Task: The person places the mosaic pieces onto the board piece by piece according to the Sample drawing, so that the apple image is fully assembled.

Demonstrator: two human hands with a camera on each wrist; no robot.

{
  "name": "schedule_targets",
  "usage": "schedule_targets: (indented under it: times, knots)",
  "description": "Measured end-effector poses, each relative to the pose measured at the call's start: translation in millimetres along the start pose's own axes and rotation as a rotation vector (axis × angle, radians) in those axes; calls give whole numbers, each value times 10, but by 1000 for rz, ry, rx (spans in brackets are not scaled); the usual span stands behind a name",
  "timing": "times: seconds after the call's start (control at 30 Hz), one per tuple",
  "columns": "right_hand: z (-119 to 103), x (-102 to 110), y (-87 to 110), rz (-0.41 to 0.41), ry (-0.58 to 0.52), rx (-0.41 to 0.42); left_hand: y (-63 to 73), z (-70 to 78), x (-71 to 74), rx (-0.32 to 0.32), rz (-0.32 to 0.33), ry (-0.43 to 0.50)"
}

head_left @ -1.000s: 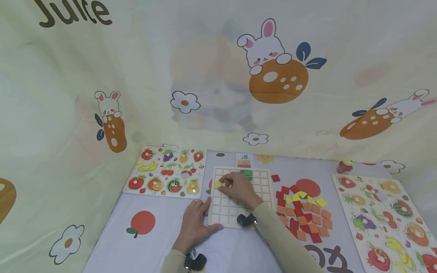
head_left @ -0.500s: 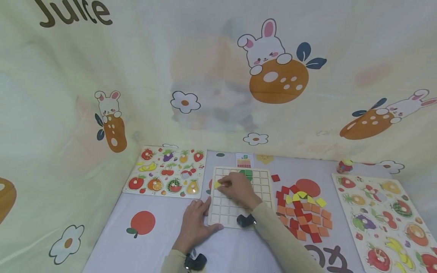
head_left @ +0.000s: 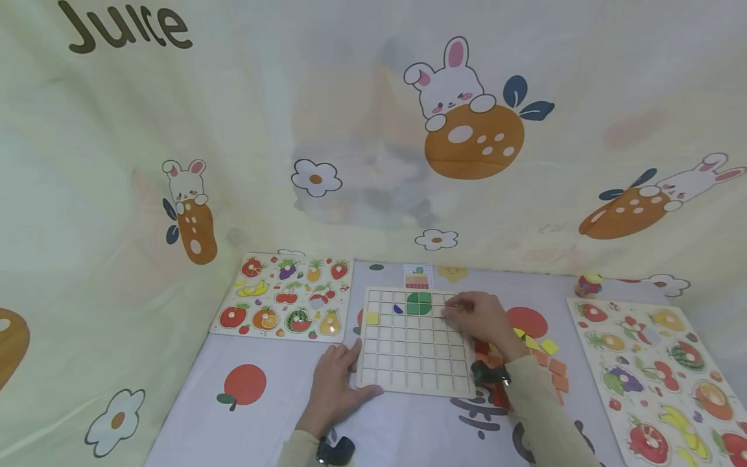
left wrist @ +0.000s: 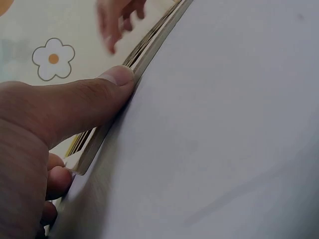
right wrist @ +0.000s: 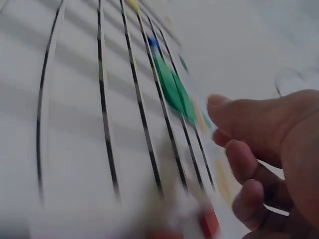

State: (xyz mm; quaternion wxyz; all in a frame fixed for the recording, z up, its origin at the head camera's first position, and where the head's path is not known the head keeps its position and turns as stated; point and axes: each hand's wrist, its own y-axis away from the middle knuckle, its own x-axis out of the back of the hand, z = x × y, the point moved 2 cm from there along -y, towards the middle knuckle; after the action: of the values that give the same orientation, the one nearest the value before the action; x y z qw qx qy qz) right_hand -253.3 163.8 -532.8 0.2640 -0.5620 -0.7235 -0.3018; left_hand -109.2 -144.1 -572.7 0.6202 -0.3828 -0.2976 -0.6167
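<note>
A pale wooden grid board point(head_left: 408, 350) lies on the table. My left hand point(head_left: 332, 386) grips its near left corner, thumb point(left wrist: 117, 77) against the near edge and fingers at the left side. My right hand point(head_left: 481, 318) is over the board's far right edge, fingers loosely curled, with nothing visible between them. A yellow square tile point(head_left: 372, 318) sits in the board's left column. Rounded green tiles point(head_left: 419, 303) form a leaf-like group near the far edge, and a small dark blue tile point(head_left: 398, 309) lies just left of them.
Loose orange tiles point(head_left: 557, 368), red tiles point(head_left: 498, 395) and yellow tiles point(head_left: 549, 347) lie right of the board, partly under my right arm. A picture card point(head_left: 417, 277) lies behind it. Fruit puzzle boards flank it left point(head_left: 309, 301) and right point(head_left: 648, 363). A small toy point(head_left: 590, 283) stands far right.
My right hand has left the yellow tile in the left column and moved right across the board. The blue tile and more green show now. The left hand stays at the corner.
</note>
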Motion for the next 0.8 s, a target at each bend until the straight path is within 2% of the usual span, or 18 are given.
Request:
schedule_targets:
  times: [0.13,0.27,0.4,0.53,0.8]
  knots:
    - [350,280,181,-9,40,-65,8,14,8,-2,1,1]
    - [607,510,396,-7,73,-62,11,21,4,4,-4,-3]
    - [769,667,549,-5,87,-52,21,16,4,10,-1,-8]
    - [859,712,612,-7,105,-53,29,10,13,14,3,-13]
    - [868,599,604,24,72,-74,18,31,7,9,-3,13]
